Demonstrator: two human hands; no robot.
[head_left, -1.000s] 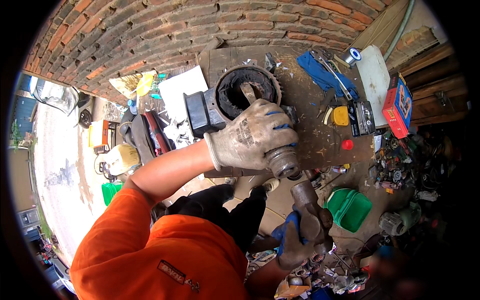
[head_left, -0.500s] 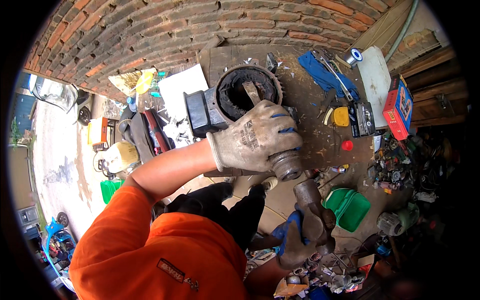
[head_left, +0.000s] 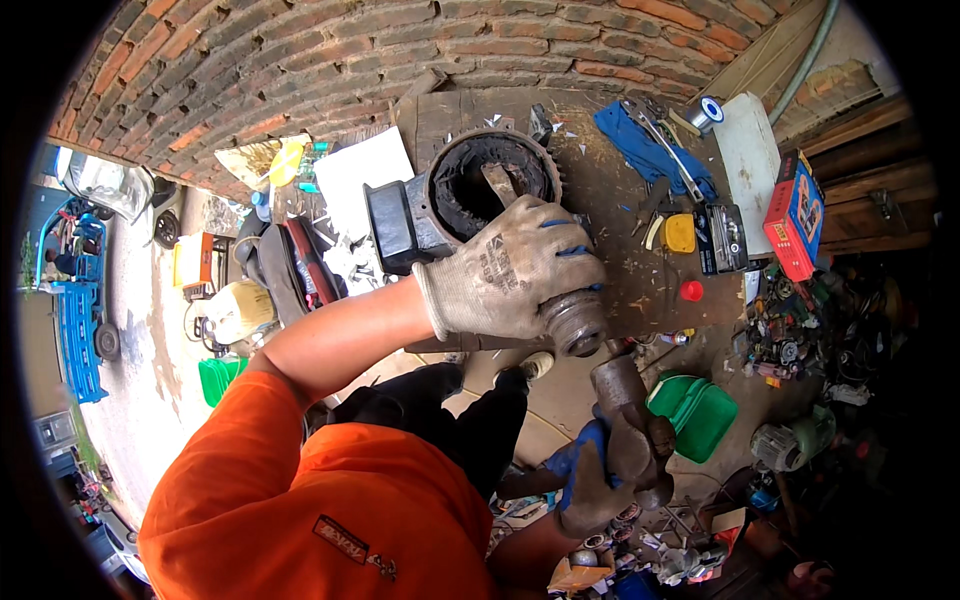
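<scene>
My left hand (head_left: 510, 265), in a pale knitted glove, is closed around a thick steel chisel. The flat chisel blade (head_left: 497, 184) reaches into the round opening of a motor housing (head_left: 560, 180) on the bench, beside its dark, ragged inner ring. Below my fist sticks out the broad, mushroomed chisel end (head_left: 575, 324). My right hand (head_left: 590, 490), in a blue and grey glove, grips a heavy hammer. The steel hammer head (head_left: 620, 385) is lower right of the chisel end, apart from it. Most of the hammer's handle is hidden by the hand.
Across the wooden bench (head_left: 620, 285) lie a blue cloth (head_left: 630, 145) with tools, a solder spool (head_left: 708, 112), a yellow tape measure (head_left: 680, 233) and a red box (head_left: 797, 215). A green bucket (head_left: 700, 418) stands on the floor at right. Brick wall (head_left: 480, 50) rises behind.
The hammer and right hand have shifted very slightly; the left hand stays almost in place on the chisel. On the street at far left, a blue cargo vehicle has moved up the view.
</scene>
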